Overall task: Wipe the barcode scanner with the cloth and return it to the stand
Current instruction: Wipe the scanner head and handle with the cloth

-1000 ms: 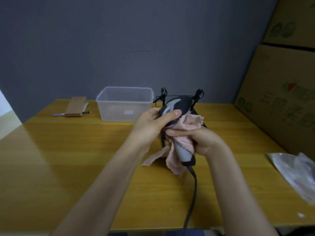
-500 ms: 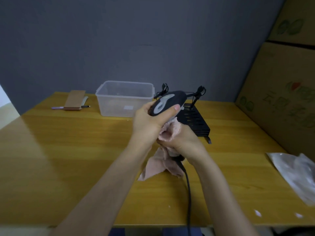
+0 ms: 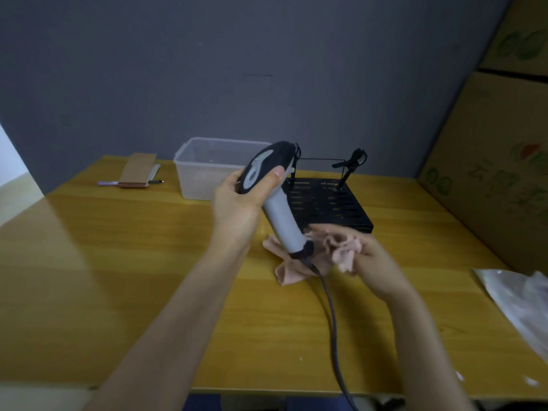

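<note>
Though motion blur smears the fingers of the right-hand grip (image 3: 375, 264), a crumpled pale pink cloth (image 3: 344, 250) shows bunched in its grasp, one end trailing onto the yellow wooden table (image 3: 118, 262). The left-hand grip (image 3: 237, 203) is clenched round the head of the black and grey handheld barcode scanner (image 3: 280, 216), thumb laid across the top. The scanner hangs tilted above the table, just in front of the black perforated metal stand (image 3: 332, 203) and not on it. Its head hides part of one of the stand's two black clips; the other clip (image 3: 353, 161) stands clear. One dark cable (image 3: 332, 315) runs from the handle off the lower edge. One clear plastic tub (image 3: 207, 170) sits behind the left-hand grip, partly covered by it. Two stacked cardboard boxes (image 3: 492, 173) and one clear plastic bag (image 3: 522, 301) are cut off at the right. One flat brown cardboard piece (image 3: 138, 170) lies far left. Half a second earlier the cloth was wrapped round the handle; now the grey handle is bare and the cloth sits just right of its lower end.
</note>
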